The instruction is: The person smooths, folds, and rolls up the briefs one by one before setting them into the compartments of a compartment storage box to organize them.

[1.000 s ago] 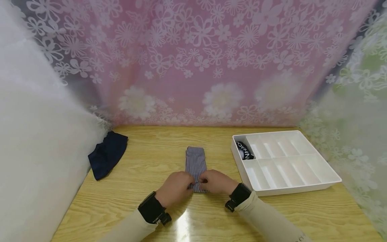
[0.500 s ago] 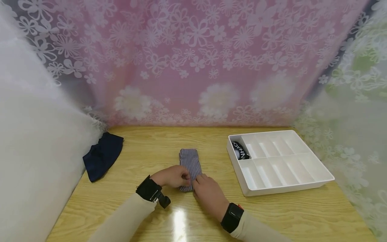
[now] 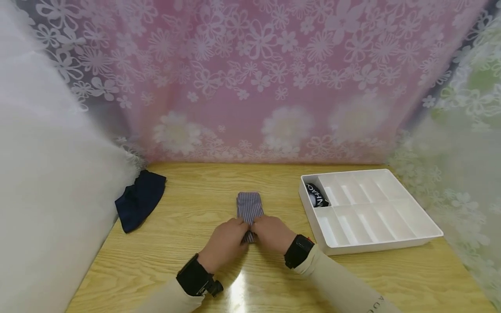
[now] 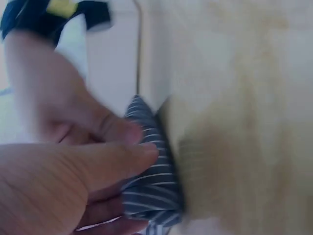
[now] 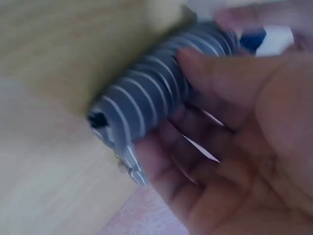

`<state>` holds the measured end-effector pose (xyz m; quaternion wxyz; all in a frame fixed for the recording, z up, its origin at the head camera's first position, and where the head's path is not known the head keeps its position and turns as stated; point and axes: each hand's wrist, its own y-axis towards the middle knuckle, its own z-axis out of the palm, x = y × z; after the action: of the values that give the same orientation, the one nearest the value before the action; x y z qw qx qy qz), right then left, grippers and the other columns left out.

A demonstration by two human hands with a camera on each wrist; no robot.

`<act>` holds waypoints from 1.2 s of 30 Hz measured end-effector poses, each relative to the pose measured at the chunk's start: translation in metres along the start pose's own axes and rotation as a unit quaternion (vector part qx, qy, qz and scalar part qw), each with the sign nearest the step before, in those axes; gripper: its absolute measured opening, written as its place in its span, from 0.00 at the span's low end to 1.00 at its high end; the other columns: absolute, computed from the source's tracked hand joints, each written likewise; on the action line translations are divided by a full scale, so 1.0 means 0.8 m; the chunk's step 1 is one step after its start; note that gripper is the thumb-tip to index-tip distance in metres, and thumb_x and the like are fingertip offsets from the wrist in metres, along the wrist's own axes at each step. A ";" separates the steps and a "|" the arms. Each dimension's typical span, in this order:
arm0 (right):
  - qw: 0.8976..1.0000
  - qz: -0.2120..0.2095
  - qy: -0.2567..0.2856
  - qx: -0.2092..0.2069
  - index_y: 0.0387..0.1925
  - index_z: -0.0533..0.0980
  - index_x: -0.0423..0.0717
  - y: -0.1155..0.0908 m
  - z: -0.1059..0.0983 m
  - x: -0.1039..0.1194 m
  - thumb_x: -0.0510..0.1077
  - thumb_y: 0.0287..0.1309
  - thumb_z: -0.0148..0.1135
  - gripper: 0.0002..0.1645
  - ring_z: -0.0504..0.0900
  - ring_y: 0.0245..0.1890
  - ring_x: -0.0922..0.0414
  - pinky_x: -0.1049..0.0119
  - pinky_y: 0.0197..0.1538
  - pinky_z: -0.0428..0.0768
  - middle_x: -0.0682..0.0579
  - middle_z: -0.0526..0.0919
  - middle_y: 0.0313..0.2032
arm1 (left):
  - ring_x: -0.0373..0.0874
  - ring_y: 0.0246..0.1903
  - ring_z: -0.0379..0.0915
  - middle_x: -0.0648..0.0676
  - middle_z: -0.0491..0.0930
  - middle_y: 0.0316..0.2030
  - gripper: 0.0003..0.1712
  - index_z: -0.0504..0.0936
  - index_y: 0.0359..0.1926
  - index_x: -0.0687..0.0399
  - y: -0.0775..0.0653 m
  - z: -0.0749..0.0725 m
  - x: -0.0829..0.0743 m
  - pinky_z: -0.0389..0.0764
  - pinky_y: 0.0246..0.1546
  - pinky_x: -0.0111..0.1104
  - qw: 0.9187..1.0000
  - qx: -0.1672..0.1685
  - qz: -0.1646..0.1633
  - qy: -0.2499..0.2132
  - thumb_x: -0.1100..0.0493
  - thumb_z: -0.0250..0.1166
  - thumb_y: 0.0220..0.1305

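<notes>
A grey-blue cloth with white pinstripes (image 3: pixel 249 205), folded into a narrow strip, lies on the wooden table, its near end turned into a roll. From the left, my left hand (image 3: pixel 226 242) pinches that end; my right hand (image 3: pixel 274 234) holds it from the right, close beside. In the left wrist view, the left thumb presses on the striped roll (image 4: pixel 155 178). The right wrist view has the right thumb on top of the roll (image 5: pixel 142 95) with fingers curled under it, and a small loose bit hanging at the roll's end.
A white divided tray (image 3: pixel 385 248) stands on the right; its back-left compartment holds a black bundle with white letters (image 3: pixel 316 195). Dark navy cloth (image 3: pixel 141 201) lies at the table's left edge. Floral curtains (image 3: pixel 274 87) hang behind and beside the table.
The right hand laid its fingers along the strip's side half a second ago, then curled round the near end again. The rolled end sits slightly farther from me, and the flat strip is shorter.
</notes>
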<state>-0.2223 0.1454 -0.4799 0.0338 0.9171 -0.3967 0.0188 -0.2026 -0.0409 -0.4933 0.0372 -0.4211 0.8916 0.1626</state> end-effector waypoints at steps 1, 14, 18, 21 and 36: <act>0.999 -0.001 0.031 0.021 0.27 0.83 0.49 0.004 -0.003 -0.004 0.37 0.61 0.69 0.07 0.74 0.27 0.60 0.64 0.30 0.76 0.56 0.78 0.25 | 0.43 0.33 0.76 0.50 0.78 0.33 0.14 0.83 0.39 0.55 -0.002 0.002 -0.001 0.79 0.33 0.35 1.000 0.004 -0.008 0.001 0.55 0.78 0.60; 0.989 0.011 0.143 0.047 0.29 0.83 0.48 -0.012 0.000 -0.008 0.43 0.62 0.73 0.07 0.71 0.26 0.64 0.68 0.31 0.72 0.60 0.75 0.25 | 0.33 0.20 0.59 0.41 0.70 0.19 0.07 0.87 0.27 0.50 0.026 -0.020 0.020 0.63 0.23 0.28 0.973 0.163 -0.006 -0.165 0.61 0.77 0.60; 0.998 -0.016 -0.018 -0.057 0.36 0.82 0.47 -0.025 0.003 0.013 0.41 0.61 0.74 0.06 0.74 0.34 0.60 0.66 0.40 0.78 0.56 0.78 0.33 | 0.34 0.23 0.69 0.42 0.81 0.26 0.01 0.91 0.35 0.50 0.047 -0.026 0.039 0.73 0.27 0.29 0.945 0.254 -0.032 -0.205 0.59 0.75 0.63; 0.993 -0.018 -0.081 -0.082 0.37 0.80 0.46 -0.031 0.005 0.026 0.39 0.63 0.72 0.06 0.74 0.35 0.60 0.67 0.40 0.78 0.55 0.77 0.34 | 0.36 0.27 0.72 0.43 0.85 0.32 0.02 0.91 0.39 0.49 0.060 -0.025 0.052 0.76 0.31 0.31 0.925 0.296 -0.046 -0.235 0.58 0.73 0.65; 0.997 0.005 -0.050 -0.062 0.40 0.83 0.46 -0.006 0.019 0.014 0.43 0.64 0.70 0.06 0.82 0.37 0.56 0.60 0.42 0.82 0.53 0.83 0.36 | 0.42 0.38 0.77 0.48 0.80 0.39 0.10 0.87 0.42 0.50 0.020 -0.011 0.038 0.80 0.40 0.36 0.994 0.074 -0.003 -0.081 0.53 0.76 0.63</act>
<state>-0.2112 0.1394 -0.4944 0.0709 0.9108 -0.4033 -0.0517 -0.2338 -0.0564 -0.4866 0.1406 -0.4049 0.8941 0.1301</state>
